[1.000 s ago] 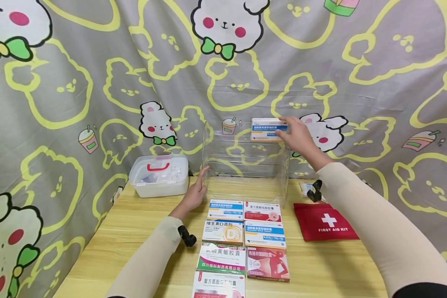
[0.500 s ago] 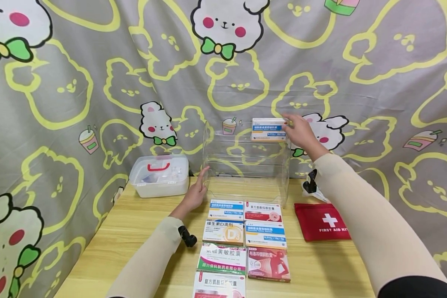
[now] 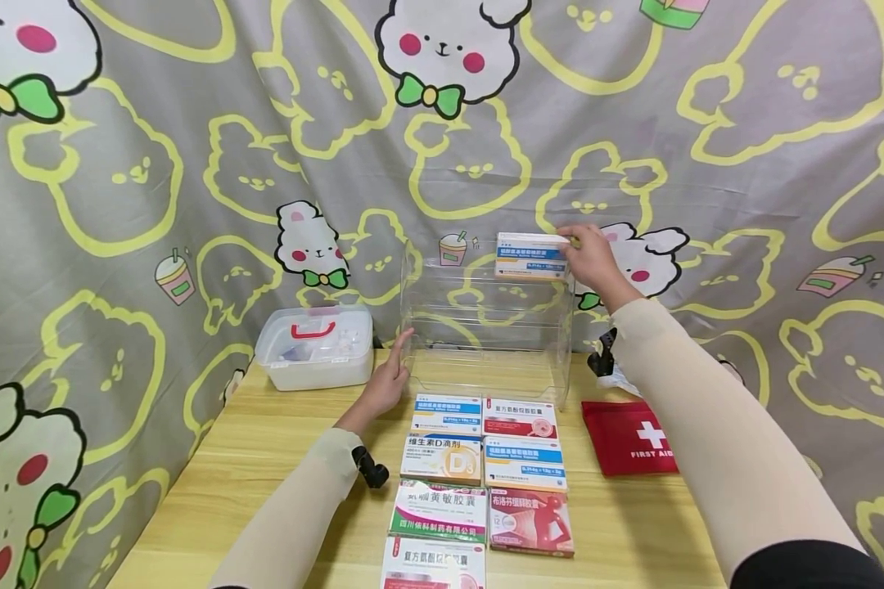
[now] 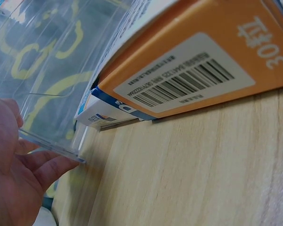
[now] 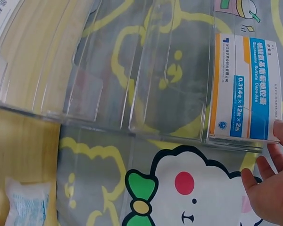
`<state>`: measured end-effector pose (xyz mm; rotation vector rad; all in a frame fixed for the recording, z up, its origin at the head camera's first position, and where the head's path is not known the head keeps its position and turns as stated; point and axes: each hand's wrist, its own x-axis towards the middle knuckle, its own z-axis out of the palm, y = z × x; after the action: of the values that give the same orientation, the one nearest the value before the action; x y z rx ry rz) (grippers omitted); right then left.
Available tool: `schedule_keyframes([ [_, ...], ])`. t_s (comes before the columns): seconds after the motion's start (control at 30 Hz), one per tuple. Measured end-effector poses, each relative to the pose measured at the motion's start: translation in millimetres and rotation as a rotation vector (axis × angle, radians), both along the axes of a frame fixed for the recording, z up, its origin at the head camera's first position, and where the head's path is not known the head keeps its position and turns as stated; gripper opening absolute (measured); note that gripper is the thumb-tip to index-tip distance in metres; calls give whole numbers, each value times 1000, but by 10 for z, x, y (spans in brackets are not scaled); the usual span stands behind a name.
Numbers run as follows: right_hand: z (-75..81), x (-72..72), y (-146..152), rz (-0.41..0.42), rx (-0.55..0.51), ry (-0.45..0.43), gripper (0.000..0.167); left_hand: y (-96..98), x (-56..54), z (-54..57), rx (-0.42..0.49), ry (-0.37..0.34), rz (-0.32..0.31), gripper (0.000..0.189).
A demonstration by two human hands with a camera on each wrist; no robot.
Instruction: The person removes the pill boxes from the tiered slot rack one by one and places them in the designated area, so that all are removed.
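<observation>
My right hand (image 3: 592, 255) is at the right end of a blue-and-white glucosamine capsule box (image 3: 530, 256). The box stands on the top tier of a clear plastic display rack (image 3: 486, 376). In the right wrist view, the thumb (image 5: 282, 131) touches the box's end, and the other fingers lie loosely beyond it. At the rack's lower left side is my left hand (image 3: 389, 378), with its index finger extended upward along the wall. Its fingers (image 4: 56, 168) lie straight against the rack's edge in the left wrist view.
Several medicine boxes lie in two columns before the rack, including a vitamin D box (image 3: 440, 458) and a red ibuprofen box (image 3: 530, 522). A lidded clear case (image 3: 315, 360) stands left. A red first aid pouch (image 3: 622, 438) and a small white packet (image 5: 28, 202) lie right.
My right hand has drawn back from the front of the glucosamine box to its right end. The box stays in about the same spot. The left hand has not moved.
</observation>
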<state>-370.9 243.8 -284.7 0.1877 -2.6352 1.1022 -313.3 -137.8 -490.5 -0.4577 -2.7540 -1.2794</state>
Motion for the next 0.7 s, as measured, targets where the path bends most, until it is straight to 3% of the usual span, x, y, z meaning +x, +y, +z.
schedule_keyframes([
  [0.2,11,-12,-53,-9,-75,-57,35,-5,-11,-18,-9,3,9,80],
  [0.7,78,12,-95,-5,-118,-58,31,-18,-17,-18,-2,8,-8,76],
])
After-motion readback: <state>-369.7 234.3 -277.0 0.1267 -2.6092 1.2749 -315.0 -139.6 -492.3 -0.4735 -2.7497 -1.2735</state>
